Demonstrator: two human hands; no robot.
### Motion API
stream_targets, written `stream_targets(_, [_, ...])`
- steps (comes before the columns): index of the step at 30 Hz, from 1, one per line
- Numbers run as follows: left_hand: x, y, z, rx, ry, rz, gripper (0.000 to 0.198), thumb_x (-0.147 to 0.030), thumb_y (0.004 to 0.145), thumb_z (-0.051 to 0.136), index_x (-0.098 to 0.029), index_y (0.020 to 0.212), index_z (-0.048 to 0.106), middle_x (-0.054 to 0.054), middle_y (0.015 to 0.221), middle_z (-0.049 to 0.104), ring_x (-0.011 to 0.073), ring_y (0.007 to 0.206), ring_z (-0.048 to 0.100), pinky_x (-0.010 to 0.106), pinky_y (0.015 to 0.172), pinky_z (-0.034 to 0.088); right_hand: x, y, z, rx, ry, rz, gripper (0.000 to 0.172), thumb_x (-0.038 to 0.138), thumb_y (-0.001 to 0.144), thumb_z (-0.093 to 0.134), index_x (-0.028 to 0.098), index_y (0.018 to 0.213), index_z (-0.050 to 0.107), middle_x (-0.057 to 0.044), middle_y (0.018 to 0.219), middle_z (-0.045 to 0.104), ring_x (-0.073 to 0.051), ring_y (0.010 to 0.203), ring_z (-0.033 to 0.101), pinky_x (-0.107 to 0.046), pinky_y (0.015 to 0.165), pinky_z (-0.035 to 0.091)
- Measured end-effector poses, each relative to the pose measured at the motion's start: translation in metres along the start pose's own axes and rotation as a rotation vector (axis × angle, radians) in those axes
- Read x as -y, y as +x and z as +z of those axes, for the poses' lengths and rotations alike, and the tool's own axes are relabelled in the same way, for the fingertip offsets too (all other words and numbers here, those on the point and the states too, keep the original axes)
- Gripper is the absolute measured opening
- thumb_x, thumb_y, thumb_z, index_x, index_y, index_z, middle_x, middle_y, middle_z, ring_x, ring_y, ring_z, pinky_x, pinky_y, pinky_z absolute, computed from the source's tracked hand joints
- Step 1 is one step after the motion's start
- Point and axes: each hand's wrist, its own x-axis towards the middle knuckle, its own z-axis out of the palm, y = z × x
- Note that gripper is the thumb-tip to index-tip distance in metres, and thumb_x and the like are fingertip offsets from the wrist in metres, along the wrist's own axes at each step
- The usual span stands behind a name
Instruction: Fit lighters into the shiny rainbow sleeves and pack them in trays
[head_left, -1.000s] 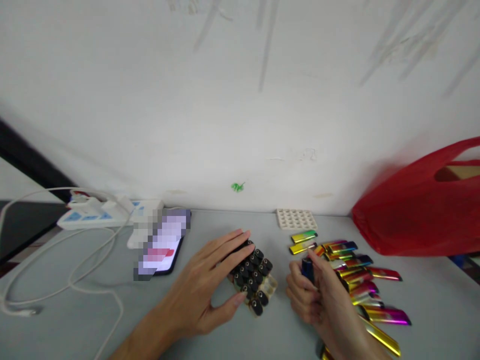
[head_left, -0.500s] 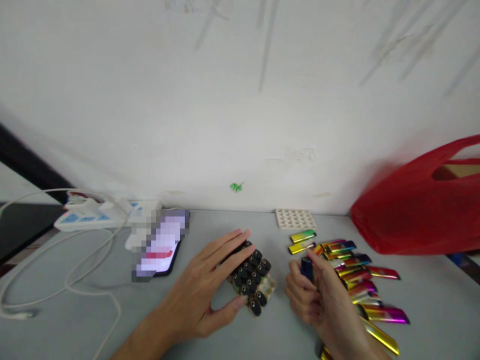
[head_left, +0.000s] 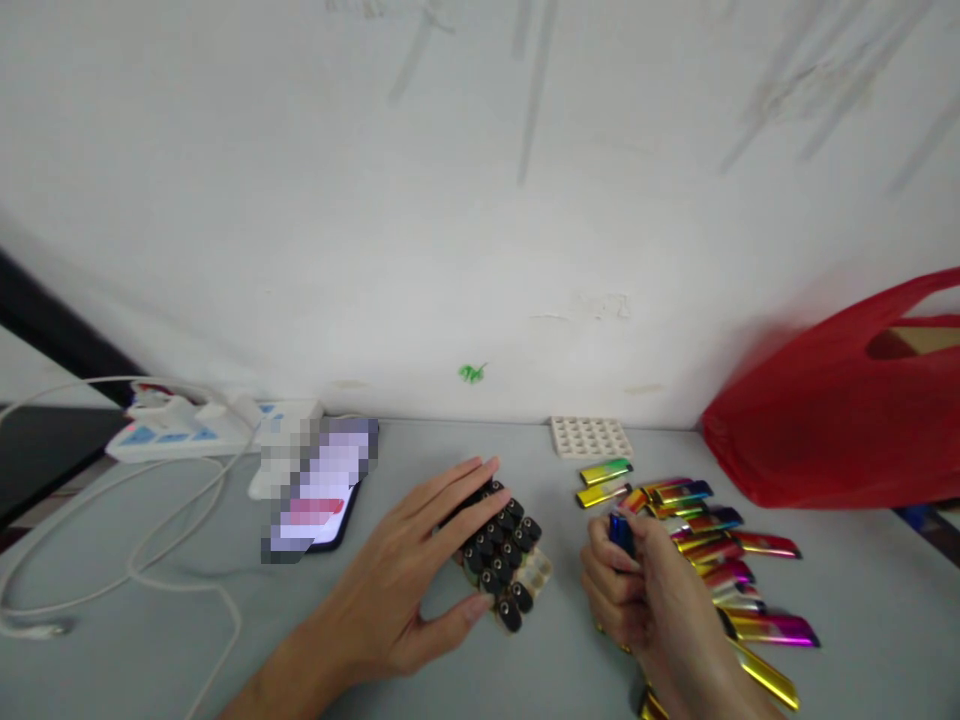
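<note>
My left hand [head_left: 409, 575] lies over the left side of a small tray [head_left: 534, 575] packed with several black capped pieces [head_left: 502, 545], fingers stretched along it and thumb against its near edge. My right hand [head_left: 645, 600] is curled around a blue metallic stick [head_left: 619, 530], which stands up between its fingers. A spread of several shiny rainbow-coloured sticks [head_left: 712, 545] lies on the grey table just right of that hand.
An empty white cell tray [head_left: 590, 437] sits by the wall. A phone [head_left: 319, 495] lies at the left, beyond it a white power strip [head_left: 180, 432] with loose cables [head_left: 142, 570]. A red plastic bag [head_left: 832, 410] holding a box fills the right.
My right hand has closed tighter round the blue stick and shifted slightly right. My left hand stays on the tray.
</note>
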Motion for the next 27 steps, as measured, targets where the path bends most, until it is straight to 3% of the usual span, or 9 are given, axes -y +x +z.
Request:
stream_targets(3, [0.0,0.0,0.0,0.005,-0.002,-0.002,0.07,-0.037,0.103,0.057,-0.025,0.168,0.036,0.009,0.179,0.03,0.0351,0.163,0.031,0.057,0.131,0.037,0.001,0.002,0.0,0.03,-0.003,-0.008,0.058,0.07,0.089,0.067,0.024,0.064,0.042,0.012,0.054,0.016,-0.007,0.046,0.003,-0.019,0.037,0.008])
stream_targets(6, [-0.001,-0.001,-0.001,0.004,-0.005,-0.006,0.07,-0.037,0.103,0.057,-0.025,0.168,0.035,0.008,0.179,0.03,0.0344,0.164,0.03,0.057,0.131,0.036,-0.001,0.006,0.001,-0.029,-0.048,0.013,0.06,0.08,0.085,0.066,0.023,0.072,0.053,0.012,0.052,0.023,-0.007,0.044,0.008,-0.019,0.037,0.01])
stream_targets(10, [-0.001,-0.001,-0.002,0.007,-0.002,-0.013,0.07,-0.037,0.103,0.057,-0.026,0.169,0.034,0.008,0.179,0.03,0.034,0.163,0.031,0.057,0.131,0.036,-0.005,0.003,0.005,-0.154,-0.222,-0.094,0.058,0.08,0.086,0.067,0.023,0.093,0.065,0.007,0.057,0.047,-0.009,0.042,0.027,-0.023,0.038,0.025])
stream_targets(13, [-0.001,-0.001,-0.001,0.005,-0.008,-0.006,0.07,-0.038,0.103,0.057,-0.025,0.168,0.035,0.009,0.178,0.031,0.0351,0.163,0.032,0.057,0.131,0.037,-0.002,-0.006,0.011,-0.203,-0.448,-0.292,0.043,0.065,0.093,0.073,0.024,0.102,0.07,0.0,0.084,0.067,-0.015,0.066,0.056,-0.027,0.063,0.048])
stream_targets(16, [-0.001,-0.001,-0.001,-0.004,-0.019,-0.001,0.069,-0.039,0.104,0.057,-0.025,0.168,0.036,0.01,0.178,0.032,0.0359,0.163,0.032,0.057,0.131,0.037,0.005,-0.011,0.016,-0.131,-0.701,-0.437,0.035,0.059,0.098,0.07,0.025,0.097,0.074,-0.003,0.097,0.068,-0.021,0.095,0.061,-0.03,0.087,0.048])
stream_targets(21, [-0.001,0.0,-0.001,-0.001,-0.02,-0.002,0.07,-0.039,0.104,0.057,-0.024,0.168,0.036,0.01,0.178,0.031,0.0353,0.163,0.032,0.057,0.132,0.035,0.008,-0.008,0.017,-0.031,-0.865,-0.45,0.041,0.057,0.1,0.067,0.022,0.078,0.068,0.001,0.077,0.059,-0.019,0.075,0.053,-0.03,0.07,0.042])
stream_targets(27, [0.0,-0.001,-0.001,0.014,-0.028,-0.009,0.071,-0.04,0.103,0.058,-0.025,0.168,0.035,0.01,0.179,0.03,0.0364,0.163,0.031,0.058,0.131,0.036,0.002,-0.013,0.017,-0.082,-1.143,-0.587,0.024,0.042,0.102,0.067,0.025,0.093,0.079,-0.001,0.08,0.072,-0.021,0.074,0.064,-0.032,0.071,0.046])
